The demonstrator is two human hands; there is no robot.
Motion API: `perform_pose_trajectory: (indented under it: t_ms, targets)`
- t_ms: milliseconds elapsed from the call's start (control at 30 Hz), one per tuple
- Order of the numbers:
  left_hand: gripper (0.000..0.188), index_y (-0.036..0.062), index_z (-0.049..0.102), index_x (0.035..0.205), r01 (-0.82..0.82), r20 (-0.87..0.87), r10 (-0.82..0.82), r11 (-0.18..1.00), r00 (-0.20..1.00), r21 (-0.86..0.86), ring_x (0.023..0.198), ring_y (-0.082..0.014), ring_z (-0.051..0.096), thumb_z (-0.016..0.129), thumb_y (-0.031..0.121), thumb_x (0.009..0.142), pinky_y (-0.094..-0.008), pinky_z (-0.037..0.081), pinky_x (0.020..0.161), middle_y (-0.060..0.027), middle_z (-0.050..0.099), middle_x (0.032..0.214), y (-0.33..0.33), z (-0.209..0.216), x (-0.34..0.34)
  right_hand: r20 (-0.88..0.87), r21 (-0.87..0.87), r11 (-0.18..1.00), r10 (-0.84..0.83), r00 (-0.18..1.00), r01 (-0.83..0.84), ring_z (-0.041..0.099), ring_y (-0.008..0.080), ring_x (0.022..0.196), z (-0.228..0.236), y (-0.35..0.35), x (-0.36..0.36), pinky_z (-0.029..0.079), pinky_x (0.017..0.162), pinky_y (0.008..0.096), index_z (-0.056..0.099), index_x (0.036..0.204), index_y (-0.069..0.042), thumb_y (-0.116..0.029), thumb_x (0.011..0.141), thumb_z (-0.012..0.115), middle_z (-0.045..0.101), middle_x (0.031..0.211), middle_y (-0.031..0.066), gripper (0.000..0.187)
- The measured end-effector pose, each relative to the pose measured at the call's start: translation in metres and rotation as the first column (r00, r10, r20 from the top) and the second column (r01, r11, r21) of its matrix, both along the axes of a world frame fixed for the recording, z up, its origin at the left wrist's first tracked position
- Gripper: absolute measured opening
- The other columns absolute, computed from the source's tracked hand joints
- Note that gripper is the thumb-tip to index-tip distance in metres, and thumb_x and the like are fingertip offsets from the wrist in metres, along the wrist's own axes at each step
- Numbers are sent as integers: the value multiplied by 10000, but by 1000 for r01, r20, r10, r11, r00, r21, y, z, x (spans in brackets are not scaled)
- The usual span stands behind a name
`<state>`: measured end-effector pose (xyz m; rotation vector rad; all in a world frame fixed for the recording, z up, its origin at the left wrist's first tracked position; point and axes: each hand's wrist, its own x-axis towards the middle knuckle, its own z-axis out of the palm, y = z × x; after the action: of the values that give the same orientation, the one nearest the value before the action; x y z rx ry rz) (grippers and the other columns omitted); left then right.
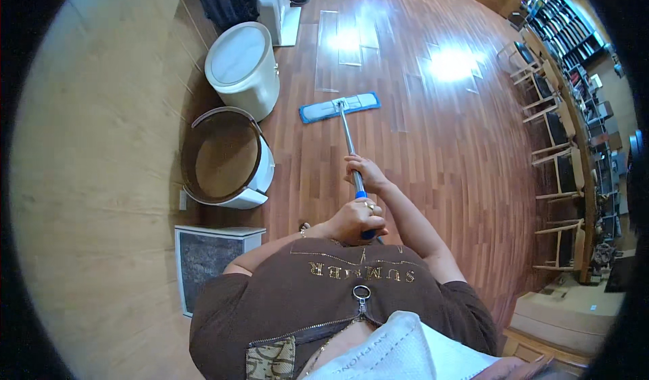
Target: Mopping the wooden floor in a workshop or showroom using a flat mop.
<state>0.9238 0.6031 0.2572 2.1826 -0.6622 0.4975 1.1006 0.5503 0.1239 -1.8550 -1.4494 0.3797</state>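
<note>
A flat mop with a metal pole runs away from my body to a wide blue-edged pad lying on the wooden floor. Closer to my chest, my left hand is wrapped round the blue grip near the pole's upper end; a ring and a bracelet show on it. Farther down the pole, my right hand closes round the bare metal. The mop's pad rests flat and slightly tilted, just right of a white round tub-like seat.
Along the left wall stand a white round seat, a brown-lined round tub chair and a white-framed dark panel box. A black bag lies beyond. Wooden chairs line a long cluttered counter at right. Bright light reflects off the floor.
</note>
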Motion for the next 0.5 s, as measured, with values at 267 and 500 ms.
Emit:
perform_pose_trajectory:
  t_ms: [267,500]
  targets:
    - [181,92,607,728,22,-23,-20,998,1000,54,784,-291,605,736,220,726,-408,478,771,-68,585,735,51,5,42,57,143,989,-43,997,34,544,391,1135,-2,53,42,472,909,440,589,795,-37,-145,723,722,617,1132,211,185]
    - [148,73,603,734,1,-207,-7,1000,978,-29,771,-295,561,745,116,722,-406,448,706,-88,579,789,105,8,90,32,178,984,-28,999,22,580,321,915,-13,112,95,482,755,473,558,767,-76,-283,749,721,574,852,66,264]
